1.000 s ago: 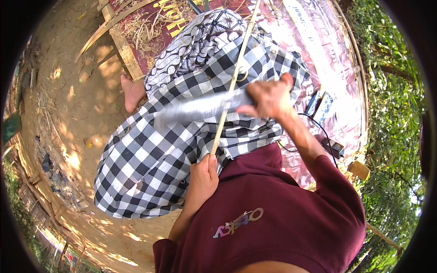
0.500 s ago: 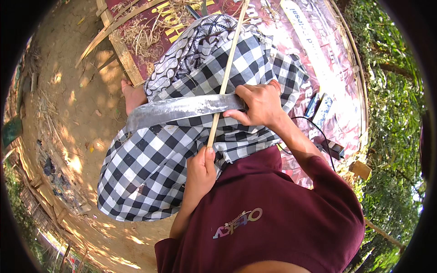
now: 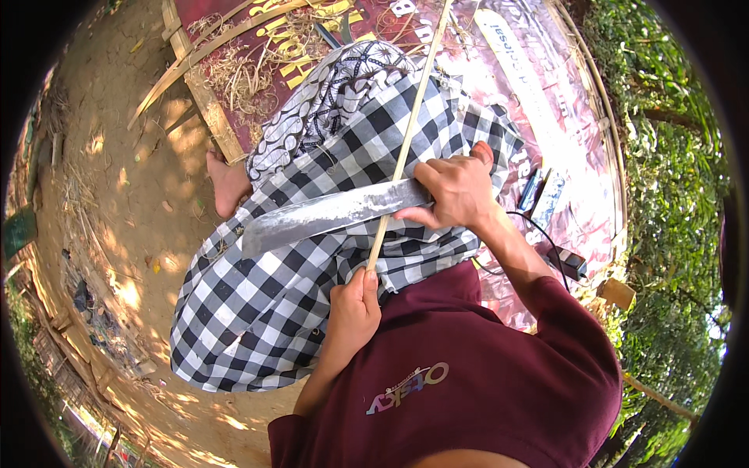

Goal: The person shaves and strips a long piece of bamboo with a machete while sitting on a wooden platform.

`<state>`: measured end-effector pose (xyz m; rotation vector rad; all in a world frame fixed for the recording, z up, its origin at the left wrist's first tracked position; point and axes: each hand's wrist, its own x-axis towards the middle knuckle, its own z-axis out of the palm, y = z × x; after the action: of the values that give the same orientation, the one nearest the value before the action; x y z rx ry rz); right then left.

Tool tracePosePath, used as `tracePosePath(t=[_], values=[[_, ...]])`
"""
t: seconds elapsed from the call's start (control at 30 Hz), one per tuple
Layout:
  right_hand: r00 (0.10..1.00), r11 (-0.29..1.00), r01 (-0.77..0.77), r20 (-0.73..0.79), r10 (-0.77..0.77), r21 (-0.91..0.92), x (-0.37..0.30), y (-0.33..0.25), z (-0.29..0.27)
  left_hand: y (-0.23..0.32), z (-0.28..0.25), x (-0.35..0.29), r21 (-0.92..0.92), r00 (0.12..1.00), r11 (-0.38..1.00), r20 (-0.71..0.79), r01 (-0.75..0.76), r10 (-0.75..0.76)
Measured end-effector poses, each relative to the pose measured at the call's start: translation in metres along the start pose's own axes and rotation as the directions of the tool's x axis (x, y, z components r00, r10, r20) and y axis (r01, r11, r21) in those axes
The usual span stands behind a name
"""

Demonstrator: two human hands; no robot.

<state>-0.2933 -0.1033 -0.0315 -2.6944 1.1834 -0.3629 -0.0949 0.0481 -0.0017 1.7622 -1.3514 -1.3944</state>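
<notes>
My right hand [image 3: 456, 187] is closed round the handle of a machete [image 3: 328, 215], whose wide grey blade points left across my lap. The blade lies over a long, thin bamboo strip [image 3: 413, 125] and appears to touch it just left of my right hand. The lower end of the strip is in my closed left hand [image 3: 355, 304], close to my belly; its far end runs up past the top of the picture. Black-and-white checked cloth [image 3: 257, 304] covers my legs beneath both. The machete's handle is mostly hidden by my fingers.
Curly shavings [image 3: 242, 74] lie on a maroon printed sheet [image 3: 289, 39] edged by a wooden strip [image 3: 211, 109]. On the sheet to my right are a blue-and-white packet [image 3: 550, 195] and a small black device [image 3: 568, 263] with a cable. Bare dirt ground [image 3: 101, 171] stretches to the left.
The machete and my right hand have moved slightly down toward my body, the blade's tip shifting right and down. My left hand and the strip have shifted slightly right and down.
</notes>
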Motion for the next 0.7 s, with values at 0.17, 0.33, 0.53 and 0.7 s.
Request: tracePosePath(t=[0.17, 0.33, 0.53, 0.7], values=[[0.869, 0.864, -0.494, 0.085, 0.487, 0.097, 0.005, 0.048, 0.005, -0.007, -0.002, -0.011, 0.014, 1.0, 1.0, -0.009, 0.027, -0.027], [0.977, 0.961, -0.214, 0.034, 0.211, 0.176, -0.012, 0.014, -0.004, 0.004, 0.004, -0.006, -0.02, 0.999, 1.0, 0.05, 0.003, -0.002], [0.918, 0.919, -0.389, 0.114, 0.381, 0.067, -0.01, 0.038, -0.008, 0.0, 0.003, -0.007, 0.031, 0.999, 0.999, 0.042, -0.016, 0.015], [0.972, 0.96, -0.229, 0.1, 0.214, 0.164, -0.011, 0.019, -0.013, 0.006, 0.002, 0.0, 0.005, 0.999, 0.999, 0.015, -0.05, 0.049]])
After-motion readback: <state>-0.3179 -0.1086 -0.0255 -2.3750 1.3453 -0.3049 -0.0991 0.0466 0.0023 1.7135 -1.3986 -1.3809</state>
